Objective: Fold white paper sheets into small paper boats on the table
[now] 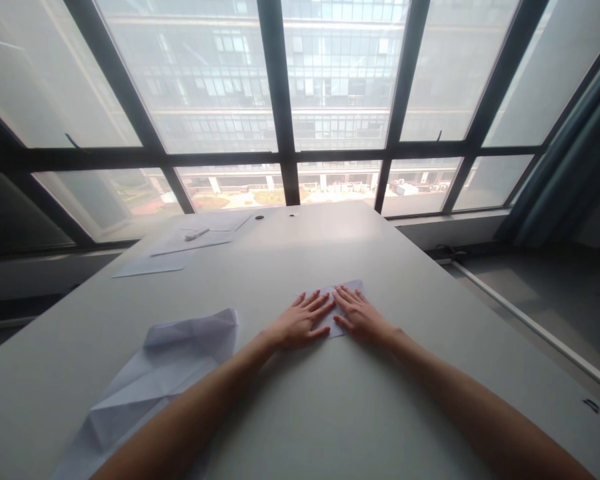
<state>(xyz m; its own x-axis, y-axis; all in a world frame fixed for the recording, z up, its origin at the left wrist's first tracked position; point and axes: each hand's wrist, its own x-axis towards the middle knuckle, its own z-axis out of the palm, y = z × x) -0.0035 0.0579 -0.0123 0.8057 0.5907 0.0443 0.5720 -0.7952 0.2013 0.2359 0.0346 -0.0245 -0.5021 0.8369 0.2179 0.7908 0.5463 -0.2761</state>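
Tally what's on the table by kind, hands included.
Hands: 2, left hand and right hand, both flat on the small folded paper
Folded papers: 2, the small one and a large creased one
Flat sheets at the far left: at least 3
Pens: 1
Total: 8

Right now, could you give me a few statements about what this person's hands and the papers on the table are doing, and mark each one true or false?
1. Both the left hand and the right hand lie flat on the small folded paper. True.
2. The right hand holds a pen. False: it holds nothing; its open palm presses on the paper.
3. A larger creased paper lies beside the left forearm. True.
4. The flat sheets at the table's far end are stacked under the hands. False: they lie far from the hands, near the window.
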